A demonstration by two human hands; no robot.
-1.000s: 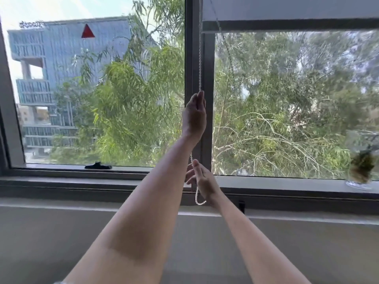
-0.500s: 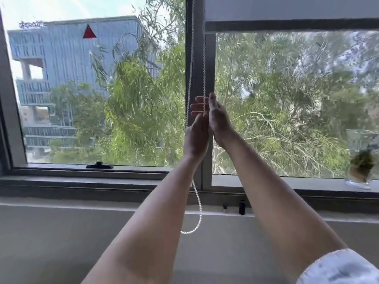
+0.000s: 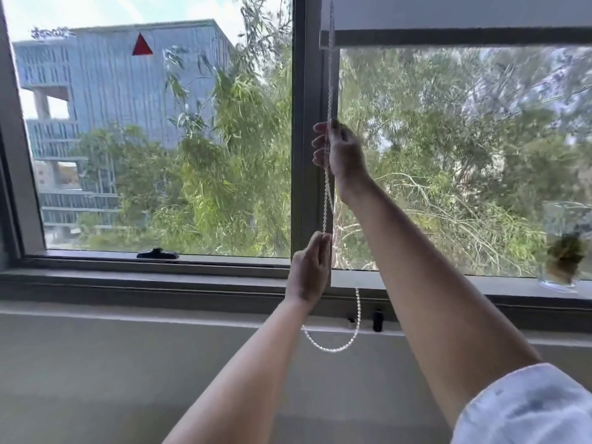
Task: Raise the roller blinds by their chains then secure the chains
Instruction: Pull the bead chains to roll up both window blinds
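A white beaded chain (image 3: 327,200) hangs in front of the grey window post and loops low near the sill. My right hand (image 3: 341,152) grips the chain high up, about mid-window. My left hand (image 3: 309,270) is lower, near the sill, with its fingers closed around the same chain. The grey roller blind (image 3: 448,14) over the right pane is rolled up near the top of the window, its dark bottom bar (image 3: 455,36) showing. The left pane is uncovered.
A black window handle (image 3: 157,253) lies on the left frame. A small black chain fitting (image 3: 378,320) sits on the wall under the sill. A glass jar with a plant (image 3: 563,248) stands on the sill at the far right.
My right hand went from low on the chain up to a high grip. My left hand slid down from the high position to near the sill. The chain loop hangs lower.
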